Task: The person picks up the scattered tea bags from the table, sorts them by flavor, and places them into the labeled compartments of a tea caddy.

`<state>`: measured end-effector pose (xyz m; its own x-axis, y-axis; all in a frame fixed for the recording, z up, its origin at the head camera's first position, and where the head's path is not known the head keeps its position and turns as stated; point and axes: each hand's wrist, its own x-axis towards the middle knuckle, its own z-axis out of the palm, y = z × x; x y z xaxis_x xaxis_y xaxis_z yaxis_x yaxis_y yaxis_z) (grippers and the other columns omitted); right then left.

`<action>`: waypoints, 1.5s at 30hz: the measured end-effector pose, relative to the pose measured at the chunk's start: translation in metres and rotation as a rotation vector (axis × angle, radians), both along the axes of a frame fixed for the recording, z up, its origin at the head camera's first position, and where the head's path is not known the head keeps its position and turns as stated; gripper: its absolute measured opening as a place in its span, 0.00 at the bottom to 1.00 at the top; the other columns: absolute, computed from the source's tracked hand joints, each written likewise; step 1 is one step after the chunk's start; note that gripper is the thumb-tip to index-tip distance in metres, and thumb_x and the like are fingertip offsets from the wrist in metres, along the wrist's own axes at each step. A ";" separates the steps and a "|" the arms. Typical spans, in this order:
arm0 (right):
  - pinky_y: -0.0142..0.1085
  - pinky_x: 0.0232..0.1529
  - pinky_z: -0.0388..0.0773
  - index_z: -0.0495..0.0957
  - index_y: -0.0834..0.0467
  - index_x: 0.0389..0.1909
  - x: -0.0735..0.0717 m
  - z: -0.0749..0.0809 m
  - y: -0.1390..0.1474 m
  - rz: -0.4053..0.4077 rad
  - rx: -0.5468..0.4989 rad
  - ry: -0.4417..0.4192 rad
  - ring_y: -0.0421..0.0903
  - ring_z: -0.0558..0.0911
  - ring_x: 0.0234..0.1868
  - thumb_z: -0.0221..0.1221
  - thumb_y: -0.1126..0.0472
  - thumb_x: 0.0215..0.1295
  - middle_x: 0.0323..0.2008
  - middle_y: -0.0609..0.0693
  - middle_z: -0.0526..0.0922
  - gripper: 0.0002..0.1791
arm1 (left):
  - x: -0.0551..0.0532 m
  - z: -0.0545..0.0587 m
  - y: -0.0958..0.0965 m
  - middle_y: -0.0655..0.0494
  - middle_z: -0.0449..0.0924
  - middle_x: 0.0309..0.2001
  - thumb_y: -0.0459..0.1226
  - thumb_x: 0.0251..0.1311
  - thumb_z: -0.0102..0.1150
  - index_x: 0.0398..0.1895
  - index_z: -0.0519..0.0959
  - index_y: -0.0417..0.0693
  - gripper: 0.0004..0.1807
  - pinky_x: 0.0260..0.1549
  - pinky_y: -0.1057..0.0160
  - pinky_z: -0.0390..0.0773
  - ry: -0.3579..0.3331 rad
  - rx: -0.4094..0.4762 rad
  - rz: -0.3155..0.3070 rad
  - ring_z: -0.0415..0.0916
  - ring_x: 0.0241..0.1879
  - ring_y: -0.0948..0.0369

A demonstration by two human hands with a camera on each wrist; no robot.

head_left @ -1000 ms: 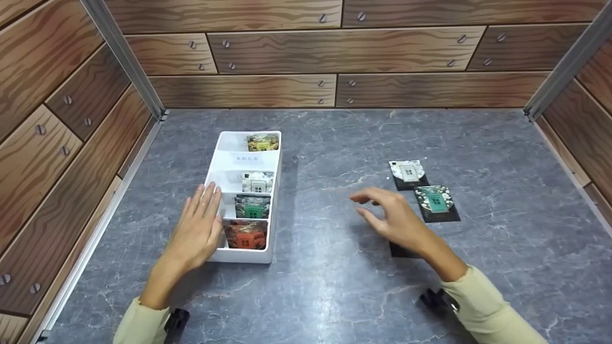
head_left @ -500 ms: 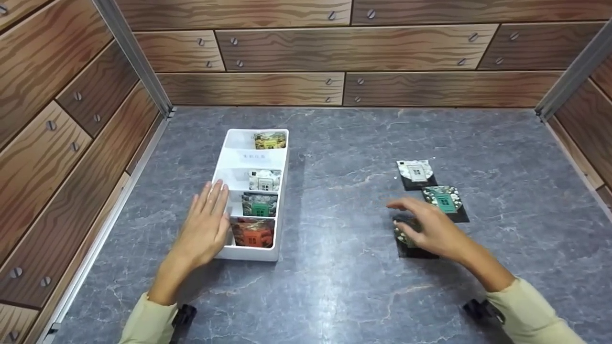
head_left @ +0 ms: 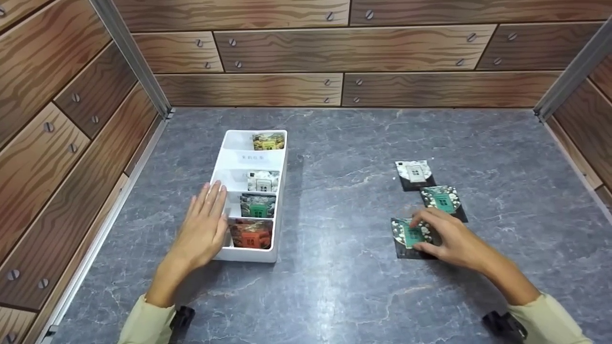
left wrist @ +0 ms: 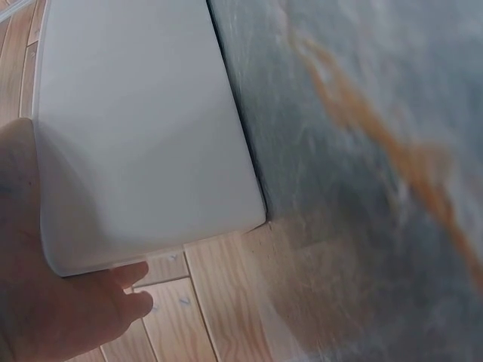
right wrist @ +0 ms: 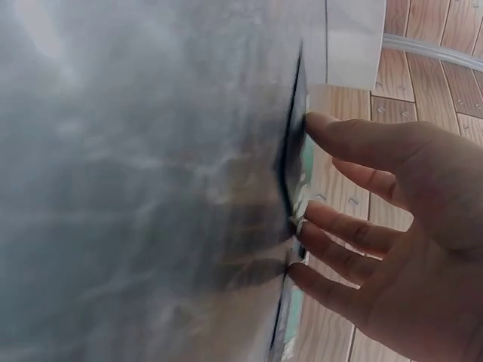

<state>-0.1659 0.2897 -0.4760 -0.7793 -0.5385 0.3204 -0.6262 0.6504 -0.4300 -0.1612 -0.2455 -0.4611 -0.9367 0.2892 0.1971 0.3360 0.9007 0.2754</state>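
My left hand [head_left: 201, 228] rests flat along the left side of a white divided box [head_left: 275, 255], fingers extended over its left rim. In the left wrist view the box's white wall [left wrist: 143, 136] lies against that hand. My right hand [head_left: 454, 239] reaches over the nearest green-and-black tea sachet [head_left: 404, 239]; its bent fingertips and thumb touch the sachet's face, a gap between them. The right wrist view shows thumb and fingers [right wrist: 339, 253] at this thin sachet, close to the table. A second green sachet [head_left: 442, 198] and a white one [head_left: 415, 172] lie behind.
Sachets stand in the box's compartments: yellow [head_left: 268, 142], white [head_left: 264, 181], green [head_left: 258, 205] and red [head_left: 251, 234]. One compartment shows only a printed label [head_left: 253, 157]. The grey marbled table [head_left: 334, 191] is enclosed by wood-patterned walls [head_left: 287, 48].
My right hand has moved right from between the box and the sachets, then down onto the nearest green sachet. The left hand stays on the box's left side.
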 end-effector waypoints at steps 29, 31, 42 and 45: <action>0.18 0.51 0.73 0.87 0.55 0.41 -0.010 0.012 -0.003 -0.136 -0.260 0.016 0.41 0.83 0.46 0.79 0.74 0.41 0.42 0.46 0.88 0.23 | -0.001 0.000 0.000 0.40 0.43 0.82 0.39 0.79 0.36 0.81 0.50 0.36 0.32 0.77 0.40 0.37 0.029 -0.001 -0.005 0.38 0.81 0.42; 0.18 0.46 0.76 0.87 0.57 0.41 -0.012 0.015 -0.006 -0.142 -0.298 0.032 0.38 0.83 0.44 0.78 0.75 0.43 0.41 0.47 0.88 0.22 | -0.001 0.000 -0.001 0.40 0.43 0.82 0.40 0.79 0.35 0.81 0.50 0.36 0.32 0.77 0.40 0.36 0.025 -0.003 -0.004 0.37 0.81 0.42; 0.23 0.40 0.83 0.84 0.60 0.49 -0.027 0.032 -0.024 -0.184 -0.323 -0.016 0.40 0.84 0.44 0.66 0.77 0.62 0.47 0.51 0.87 0.17 | 0.000 0.001 0.000 0.40 0.43 0.82 0.40 0.79 0.34 0.81 0.50 0.36 0.32 0.77 0.40 0.36 0.020 -0.005 -0.006 0.38 0.81 0.42; 0.25 0.39 0.84 0.84 0.62 0.50 -0.032 0.036 -0.031 -0.167 -0.379 -0.021 0.42 0.84 0.41 0.67 0.77 0.61 0.45 0.54 0.88 0.17 | 0.001 0.000 0.000 0.40 0.45 0.82 0.40 0.79 0.35 0.81 0.51 0.35 0.32 0.77 0.39 0.38 0.031 0.000 -0.009 0.39 0.80 0.42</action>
